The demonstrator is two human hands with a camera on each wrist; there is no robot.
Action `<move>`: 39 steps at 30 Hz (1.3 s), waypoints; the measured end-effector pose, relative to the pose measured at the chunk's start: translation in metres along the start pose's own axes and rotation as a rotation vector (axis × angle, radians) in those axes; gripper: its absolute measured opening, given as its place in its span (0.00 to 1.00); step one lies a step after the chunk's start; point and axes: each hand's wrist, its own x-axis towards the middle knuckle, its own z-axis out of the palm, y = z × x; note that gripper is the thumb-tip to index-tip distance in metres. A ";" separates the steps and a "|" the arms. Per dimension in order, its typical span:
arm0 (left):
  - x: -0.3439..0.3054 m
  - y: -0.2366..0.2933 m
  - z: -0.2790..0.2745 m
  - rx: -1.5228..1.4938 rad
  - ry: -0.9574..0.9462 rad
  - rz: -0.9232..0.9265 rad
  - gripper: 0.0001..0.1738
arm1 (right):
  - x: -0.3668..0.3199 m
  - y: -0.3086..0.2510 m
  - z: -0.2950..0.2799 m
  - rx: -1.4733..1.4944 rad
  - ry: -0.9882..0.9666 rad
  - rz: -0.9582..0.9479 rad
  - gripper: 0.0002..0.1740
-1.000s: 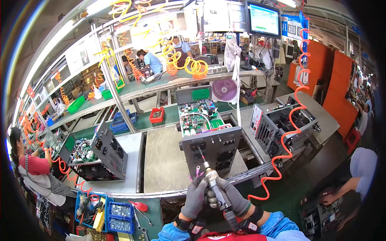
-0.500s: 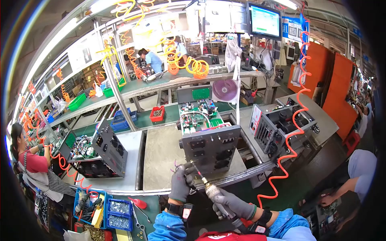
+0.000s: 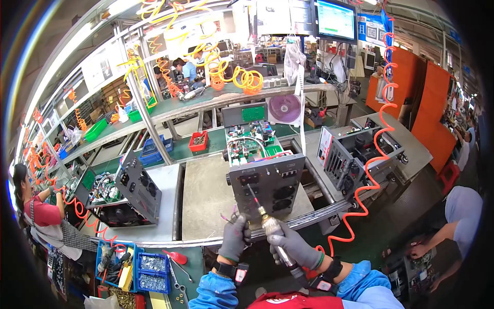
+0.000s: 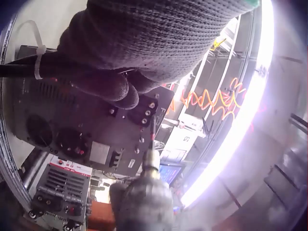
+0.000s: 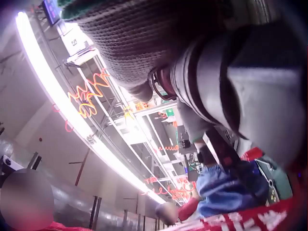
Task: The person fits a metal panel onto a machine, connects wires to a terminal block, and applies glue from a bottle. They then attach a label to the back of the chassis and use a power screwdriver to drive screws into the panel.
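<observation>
The right hand (image 3: 297, 248), in a grey glove, grips a pneumatic screwdriver (image 3: 272, 226) whose long bit points at the upper left part of the dark panel (image 3: 267, 188) of an upright machine. Beside it the left hand (image 3: 234, 239), also gloved, has its fingers curled at the panel's lower left edge, with a thin purplish wire end by the fingertips. In the left wrist view the left hand (image 4: 139, 43) holds a black cable (image 4: 19, 70) with a white tie, and the bit's tip is near a block of terminals (image 4: 148, 113). The right wrist view shows the right glove (image 5: 139, 43) around the tool.
Similar machines stand left (image 3: 139, 193) and right (image 3: 355, 154). A red coiled hose (image 3: 360, 206) hangs at the right. Blue bins of screws (image 3: 153, 273) and hand tools lie lower left. People are at the far left and lower right.
The hands drew apart after the first frame. Since the second, the screwdriver has risen and its bit has moved back up to the panel; the left hand has stayed low at the left.
</observation>
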 end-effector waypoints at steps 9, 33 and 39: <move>-0.023 0.003 0.016 0.042 0.027 -0.027 0.15 | 0.021 -0.003 0.008 0.027 -0.023 -0.003 0.36; -0.032 0.009 -0.005 0.207 0.049 0.203 0.33 | 0.027 0.014 0.022 0.389 -0.088 0.090 0.19; -0.027 0.026 -0.013 0.047 -0.011 0.098 0.41 | 0.015 0.014 0.009 0.114 -0.080 0.048 0.25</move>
